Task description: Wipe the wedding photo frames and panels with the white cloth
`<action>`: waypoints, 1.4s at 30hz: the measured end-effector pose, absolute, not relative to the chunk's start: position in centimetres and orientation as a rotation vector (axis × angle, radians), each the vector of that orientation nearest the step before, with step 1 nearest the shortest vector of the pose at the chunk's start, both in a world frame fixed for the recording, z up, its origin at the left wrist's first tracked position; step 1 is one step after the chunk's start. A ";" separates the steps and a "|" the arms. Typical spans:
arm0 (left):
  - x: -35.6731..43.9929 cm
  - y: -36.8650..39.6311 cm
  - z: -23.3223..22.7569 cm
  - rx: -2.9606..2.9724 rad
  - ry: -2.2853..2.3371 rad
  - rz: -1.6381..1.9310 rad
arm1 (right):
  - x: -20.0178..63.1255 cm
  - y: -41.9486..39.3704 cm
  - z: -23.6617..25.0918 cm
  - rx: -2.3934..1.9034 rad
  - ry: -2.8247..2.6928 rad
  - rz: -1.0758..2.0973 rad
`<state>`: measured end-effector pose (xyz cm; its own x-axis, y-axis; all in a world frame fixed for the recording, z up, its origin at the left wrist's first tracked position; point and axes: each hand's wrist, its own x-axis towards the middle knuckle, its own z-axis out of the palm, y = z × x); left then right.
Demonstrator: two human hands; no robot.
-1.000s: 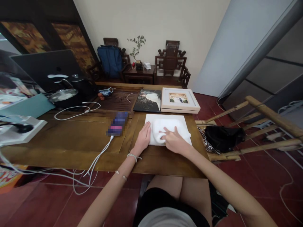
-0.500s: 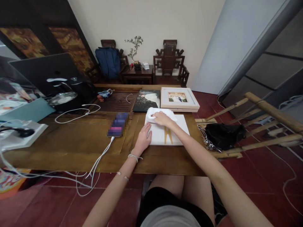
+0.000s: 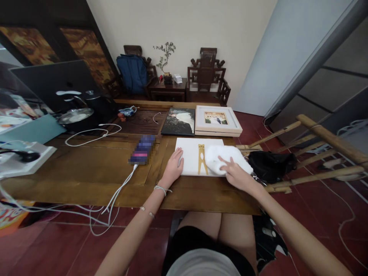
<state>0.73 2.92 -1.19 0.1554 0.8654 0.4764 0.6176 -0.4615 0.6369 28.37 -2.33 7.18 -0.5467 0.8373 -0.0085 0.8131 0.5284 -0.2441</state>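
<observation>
Fingers of the right hand [image 3: 240, 178] rest on one white cloth [image 3: 225, 151], grip unclear, over the right part of one white board [image 3: 188, 157]; the left hand [image 3: 173, 166] lies flat, fingers extended, at the board's left edge; far, two pictures [image 3: 184, 119].

Right fingers [image 3: 227, 167] on white cloth [image 3: 227, 151], left fingers [image 3: 177, 154] against white panel [image 3: 189, 158]

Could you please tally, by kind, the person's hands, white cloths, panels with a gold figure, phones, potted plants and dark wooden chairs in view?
Left hand and right hand: 2
White cloth: 1
Panel with gold figure: 1
Phone: 1
Potted plant: 1
Dark wooden chairs: 2
Total: 8
</observation>
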 end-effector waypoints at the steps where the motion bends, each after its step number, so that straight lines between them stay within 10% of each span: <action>1: 0.7 2.9 -1.2 2.137 1.429 1.207 | 28.6 -4.0 7.1 -1.398 -2.667 0.367; 20: 0.6 2.9 -1.1 2.134 1.429 1.174 | 27.9 10.4 9.9 -1.648 -2.547 0.394; 34: 0.8 2.8 -1.2 2.122 1.420 1.211 | 29.3 -7.1 9.2 -1.362 -2.731 0.560; 42: 0.7 2.9 -1.3 2.118 1.409 1.217 | 27.6 0.7 8.9 -1.625 -2.542 0.441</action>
